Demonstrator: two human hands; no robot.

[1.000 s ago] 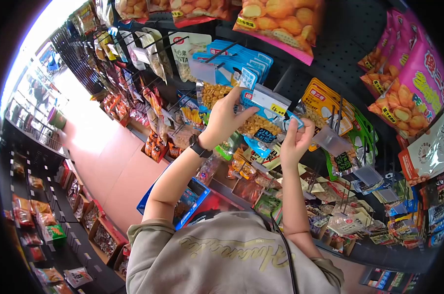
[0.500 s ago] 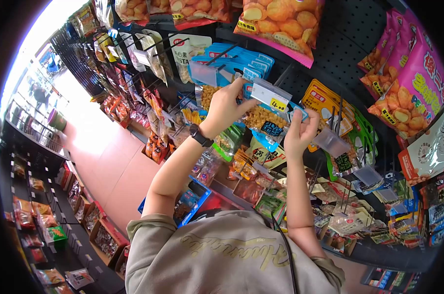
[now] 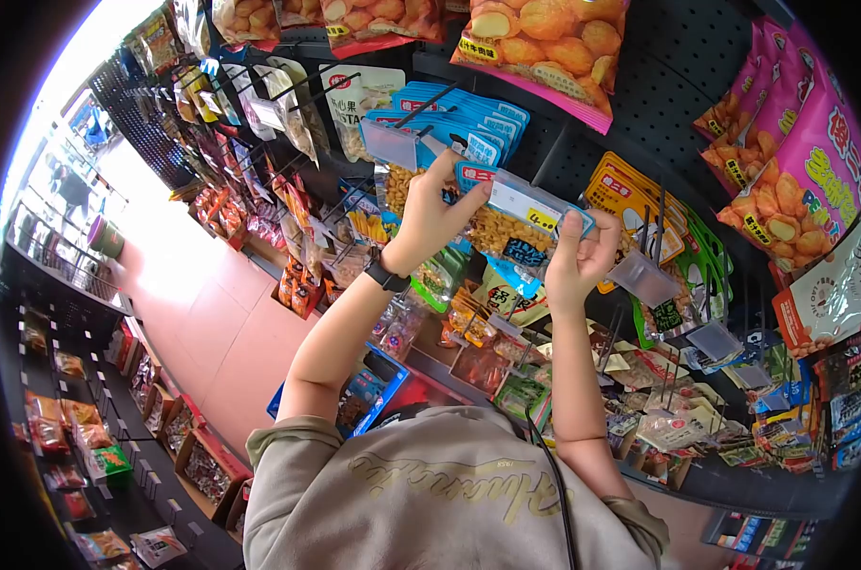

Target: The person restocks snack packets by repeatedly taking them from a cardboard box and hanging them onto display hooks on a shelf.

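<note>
A blue-topped snack bag (image 3: 503,234) with a clear window of golden pieces is held up at the shelf hooks, between my two hands. My left hand (image 3: 434,211), with a dark watch on its wrist, grips the bag's upper left corner between thumb and fingers. At the upper right corner, my right hand (image 3: 579,255) pinches the bag, thumb in front. A clear price tag holder (image 3: 526,203) with a yellow label lies across the bag's upper front. Whether the bag's hole is on the hook is hidden.
More blue bags (image 3: 487,122) hang just behind to the left. Yellow bags (image 3: 630,201) and green bags (image 3: 701,256) hang to the right. Large pink snack bags (image 3: 799,157) hang at far right. Hook ends with clear tag holders (image 3: 641,277) jut out nearby.
The bag's top edge now shows above the tag holder, with its red logo visible. The tag holder has tilted and sits lower across the bag. Both hands keep their grip.
</note>
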